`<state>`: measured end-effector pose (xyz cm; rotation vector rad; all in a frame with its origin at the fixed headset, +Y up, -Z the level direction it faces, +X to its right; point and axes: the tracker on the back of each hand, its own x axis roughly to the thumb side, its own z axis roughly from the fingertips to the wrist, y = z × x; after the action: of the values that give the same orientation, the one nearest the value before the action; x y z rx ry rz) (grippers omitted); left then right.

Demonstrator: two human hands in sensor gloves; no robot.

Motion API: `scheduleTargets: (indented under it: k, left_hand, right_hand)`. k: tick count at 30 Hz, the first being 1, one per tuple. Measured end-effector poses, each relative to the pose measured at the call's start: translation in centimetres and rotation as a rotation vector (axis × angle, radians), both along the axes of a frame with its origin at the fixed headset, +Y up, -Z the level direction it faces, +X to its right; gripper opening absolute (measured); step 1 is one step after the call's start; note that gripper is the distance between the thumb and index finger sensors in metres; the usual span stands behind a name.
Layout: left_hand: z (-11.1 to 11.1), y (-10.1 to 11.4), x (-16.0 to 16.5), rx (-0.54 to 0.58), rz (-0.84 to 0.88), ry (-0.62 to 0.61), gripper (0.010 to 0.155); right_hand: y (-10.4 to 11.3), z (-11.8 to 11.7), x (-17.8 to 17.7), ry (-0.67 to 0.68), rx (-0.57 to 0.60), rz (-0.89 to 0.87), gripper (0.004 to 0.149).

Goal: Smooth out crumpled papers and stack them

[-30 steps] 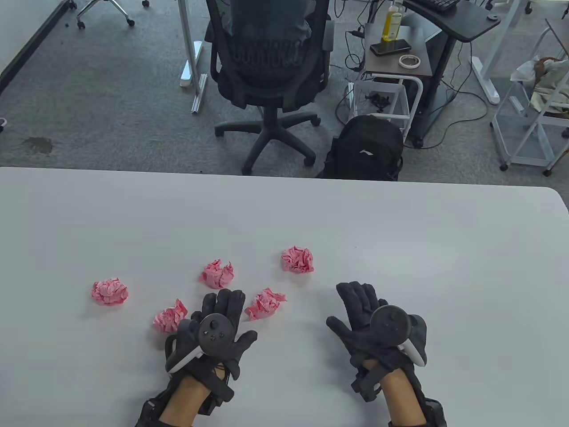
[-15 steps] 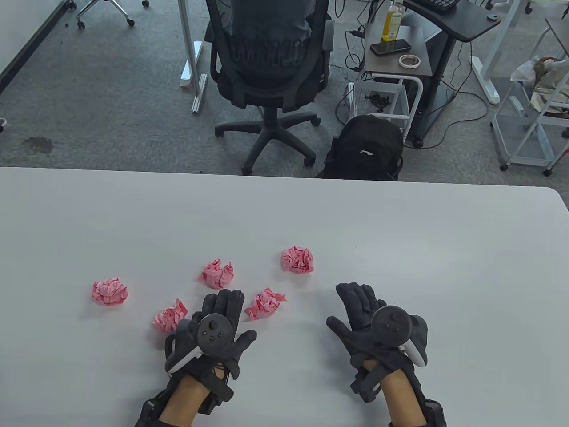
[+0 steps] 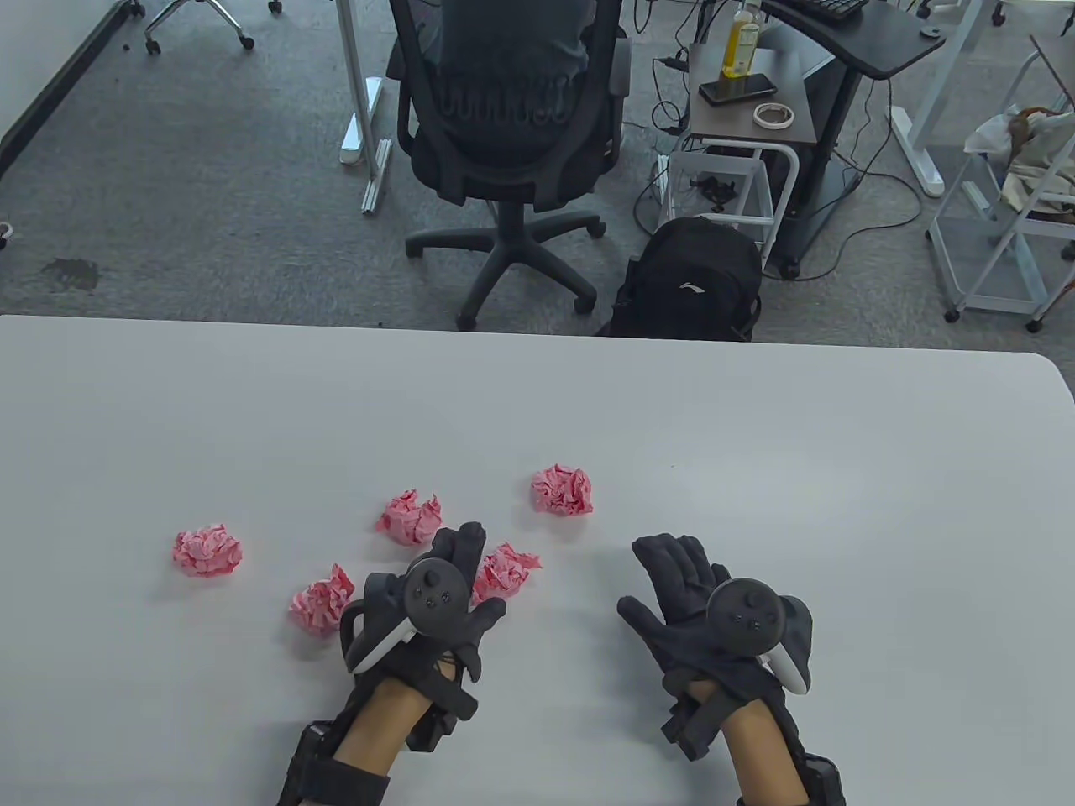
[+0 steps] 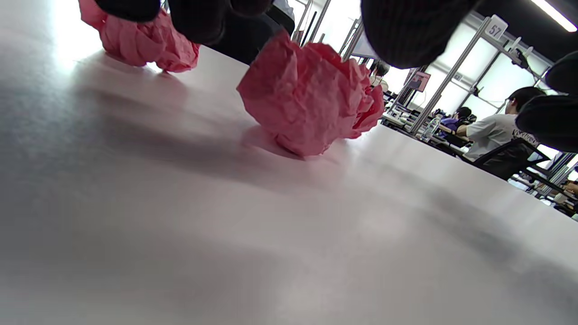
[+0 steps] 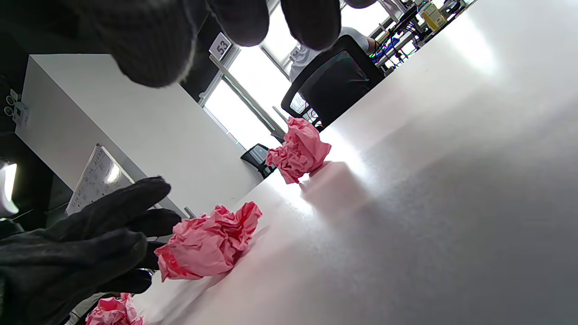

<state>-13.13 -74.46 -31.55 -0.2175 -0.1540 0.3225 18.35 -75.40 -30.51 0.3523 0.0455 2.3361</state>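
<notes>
number tag point(image 4: 495, 30) on rack post: "57"; number tag point(image 5: 221, 46) on post: "53".

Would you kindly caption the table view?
Gloved left hand reaches toward one of five crumpled pink papers; right hand rests open.

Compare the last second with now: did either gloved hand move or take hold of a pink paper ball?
The left hand shifted forward and to the right, its fingers now reaching beside the nearest crumpled pink paper ball, not yet gripping it. The right hand stayed flat and open on the white table. All five paper balls lie where they were.
</notes>
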Motion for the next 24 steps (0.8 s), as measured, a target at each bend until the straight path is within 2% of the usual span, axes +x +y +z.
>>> scheduleTargets:
  k: [4,7,12,14,19,22,24]
  left_hand:
    - [-1.0,-0.8,1.3,-0.031,-0.12,0.041,0.088]
    - [-1.2,-1.4,1.4,0.0,-0.13,0.046,0.072]
    - [-0.3,-1.0,0.8,0.124,-0.087,0.017,0.054]
    - [0.3,-0.8,0.5,0.175,-0.025,0.016,0.046]
    - [0.9,0.1,0.5,0.186,0.068,-0.05,0.046]
    - [1.9,0.9,1.1,0.18,0.255,-0.107,0.046]
    - [2.4,1.5,1.8,0.146,0.365,-0.17,0.046]
  right_hand:
    - [0.0,0.0,0.0,0.004,-0.002,-0.005,0.073]
    - [0.0,0.2,-0.3,0.02,0.005,0.007,0.073]
    - [-0.2,0.4,-1.5,0.065,0.015,0.037,0.072]
    - [-0.1,0.5,-2.1,0.079,0.047,0.037,0.07]
    - [-0.1,0.9,-3.6,0.103,0.091,0.048,0.066]
    - [0.1,1.3,-4.4,0.114,0.12,0.034,0.068]
    - [0.1,1.4,-4.6,0.131,0.101,-0.017,0.075]
